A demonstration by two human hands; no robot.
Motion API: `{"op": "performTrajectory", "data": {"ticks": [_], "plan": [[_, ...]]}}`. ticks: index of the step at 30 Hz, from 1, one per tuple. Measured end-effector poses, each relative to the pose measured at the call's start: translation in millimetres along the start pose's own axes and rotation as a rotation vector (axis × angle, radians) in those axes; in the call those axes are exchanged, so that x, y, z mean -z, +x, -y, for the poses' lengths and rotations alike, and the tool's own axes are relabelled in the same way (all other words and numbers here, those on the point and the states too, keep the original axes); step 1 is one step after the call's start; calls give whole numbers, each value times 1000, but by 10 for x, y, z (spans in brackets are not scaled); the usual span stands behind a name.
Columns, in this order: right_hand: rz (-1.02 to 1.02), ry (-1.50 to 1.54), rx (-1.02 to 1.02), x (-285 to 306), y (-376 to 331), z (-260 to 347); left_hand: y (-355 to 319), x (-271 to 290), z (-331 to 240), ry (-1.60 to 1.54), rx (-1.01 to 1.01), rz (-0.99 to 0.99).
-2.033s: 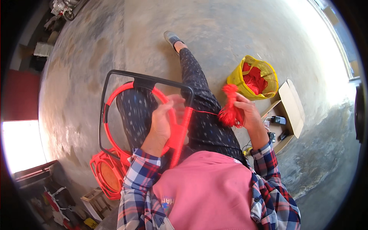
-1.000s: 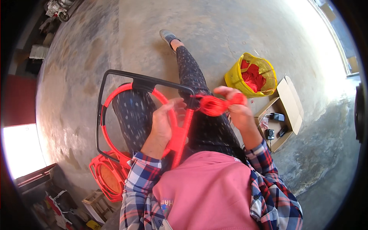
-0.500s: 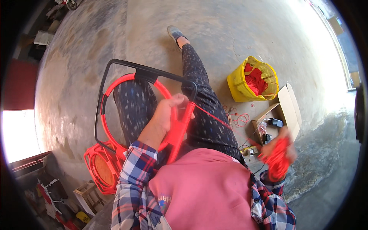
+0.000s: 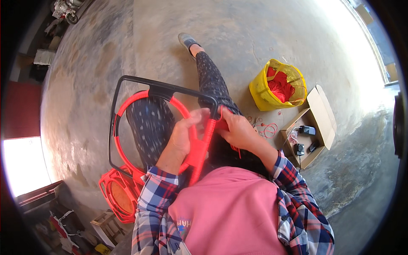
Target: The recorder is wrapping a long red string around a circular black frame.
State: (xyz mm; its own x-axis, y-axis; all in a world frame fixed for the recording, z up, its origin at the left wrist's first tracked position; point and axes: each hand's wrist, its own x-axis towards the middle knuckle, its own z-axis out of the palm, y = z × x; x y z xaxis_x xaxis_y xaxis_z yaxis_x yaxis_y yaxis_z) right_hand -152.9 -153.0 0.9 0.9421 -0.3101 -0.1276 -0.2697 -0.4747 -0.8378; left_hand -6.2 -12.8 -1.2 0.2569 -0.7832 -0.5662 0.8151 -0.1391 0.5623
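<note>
A black, rounded rectangular frame (image 4: pixel 170 88) with a red ring (image 4: pixel 126 102) inside it rests over my bent leg. Red cord is wound closely along a red side bar (image 4: pixel 207 137) near the frame's right corner. My left hand (image 4: pixel 182 135) is closed around the ring and bar, its thumb and fingers near the wound cord. At that corner, my right hand (image 4: pixel 243 131) is closed on a bundle of red cord (image 4: pixel 222 124), mostly hidden behind its fingers. Its fingertips meet the bar's upper end, and a loose cord end hangs below the hand.
On the floor at right stands a yellow bucket (image 4: pixel 260 94) holding red cord. Beside it lies an open cardboard box (image 4: pixel 321 114) with small black devices and cables. Loose red cord (image 4: pixel 267 131) lies nearby. A red plastic stool-like piece (image 4: pixel 123 199) is at lower left.
My right hand has come in from the far right with the cord bundle to the frame's corner. The cord stretched between them is no longer visible. My left hand keeps its hold.
</note>
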Motion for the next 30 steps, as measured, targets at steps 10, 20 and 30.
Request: {"op": "performTrajectory", "data": {"ticks": [10,20,30], "plan": [[-257,87,336,68,299,11,58,8,52,-88,-217,-51],[-449,1138,46,127,295,103,76,216,84,-73,-340,34],[139,-110,-10,821,-164,-33,11,58,67,-67,155,153]]}}
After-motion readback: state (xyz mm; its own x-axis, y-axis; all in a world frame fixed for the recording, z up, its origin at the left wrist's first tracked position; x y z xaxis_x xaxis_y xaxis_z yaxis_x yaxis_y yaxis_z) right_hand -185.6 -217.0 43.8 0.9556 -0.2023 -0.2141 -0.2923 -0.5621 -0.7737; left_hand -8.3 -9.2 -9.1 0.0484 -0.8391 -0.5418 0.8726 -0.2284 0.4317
